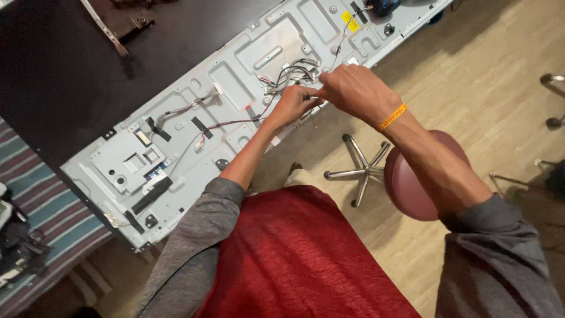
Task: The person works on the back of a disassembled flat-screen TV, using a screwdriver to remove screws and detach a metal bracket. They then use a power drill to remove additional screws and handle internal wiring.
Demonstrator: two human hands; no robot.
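A long grey metal back panel (194, 100) of a flat screen lies across a dark table (59, 65). A bundle of black and white wires (294, 73) sits near its middle. My left hand (292, 103) pinches something small at the panel's near edge, just below that bundle. My right hand (353, 91), with an orange band on the wrist, meets it from the right, fingertips closed on the same small spot. What they pinch is too small to make out. Red and grey wires (223, 123) run left across the panel, held by black tape strips.
A maroon round stool (412, 182) on a chrome star base stands on the wood floor under my right arm. A striped cloth (47, 200) lies at the left with dark parts on it. A metal strip (106, 26) lies on the table top. Another chair base (553, 100) shows at right.
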